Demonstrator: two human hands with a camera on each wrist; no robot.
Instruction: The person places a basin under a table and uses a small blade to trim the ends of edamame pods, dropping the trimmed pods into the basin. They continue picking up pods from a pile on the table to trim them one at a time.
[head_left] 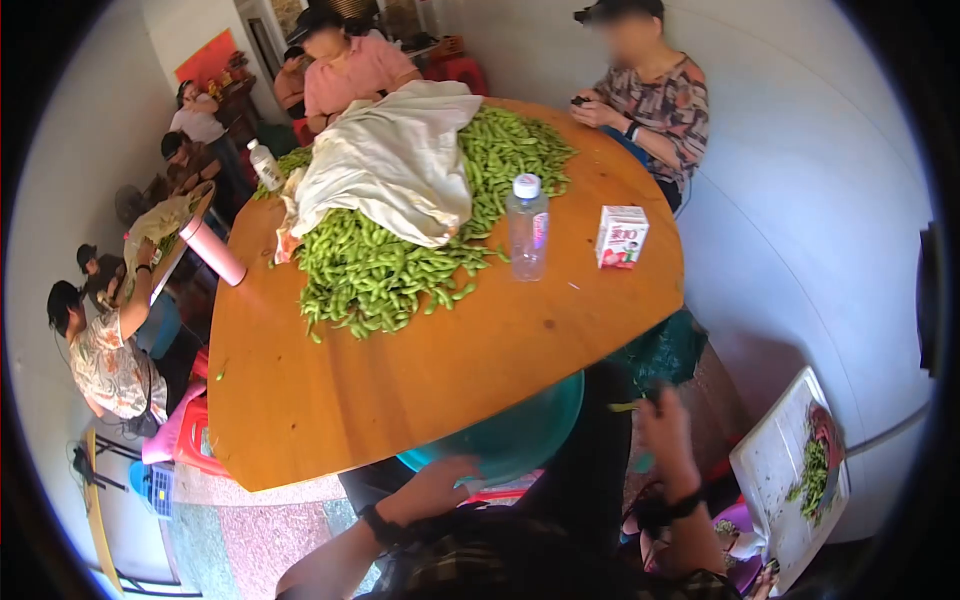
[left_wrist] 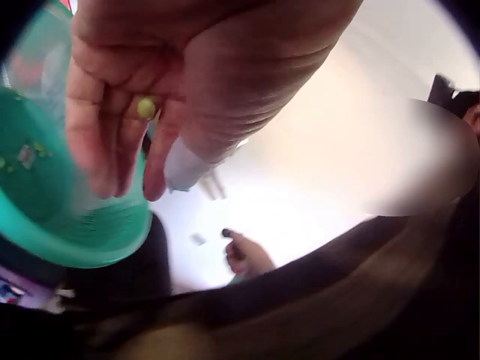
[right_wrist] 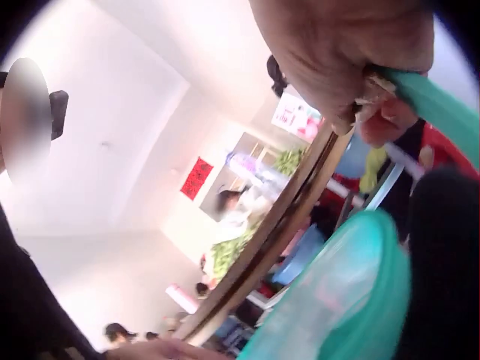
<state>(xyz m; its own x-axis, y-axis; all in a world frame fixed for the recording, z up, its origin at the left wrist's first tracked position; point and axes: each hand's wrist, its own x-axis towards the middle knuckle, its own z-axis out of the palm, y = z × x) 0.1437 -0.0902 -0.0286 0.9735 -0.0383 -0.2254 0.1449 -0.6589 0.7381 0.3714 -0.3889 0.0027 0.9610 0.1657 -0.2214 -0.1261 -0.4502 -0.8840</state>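
Note:
My left hand [head_left: 440, 487] is over the near side of a teal basin [head_left: 545, 425], fingers loosely bent and pointing down. In the left wrist view a single shelled green bean [left_wrist: 146, 108] shows against its fingers, and a pale covering wraps the thumb. To the right of the basin, my raised right hand [head_left: 668, 435] has curled fingers and pinches a yellow-green soybean pod [head_left: 623, 407], blurred at its fingertips. A dark cap or piece [head_left: 655, 396] shows at a fingertip. A few green bits [left_wrist: 37, 150] lie inside the basin.
A wooden table [head_left: 500, 370] bears a heap of pods [head_left: 375, 270] under a white cloth [head_left: 390, 160], a bottle [head_left: 528, 230], a small carton [head_left: 621, 238] and a pink flask [head_left: 212, 250]. Several people sit around. A white foam board [head_left: 780, 480] leans at right.

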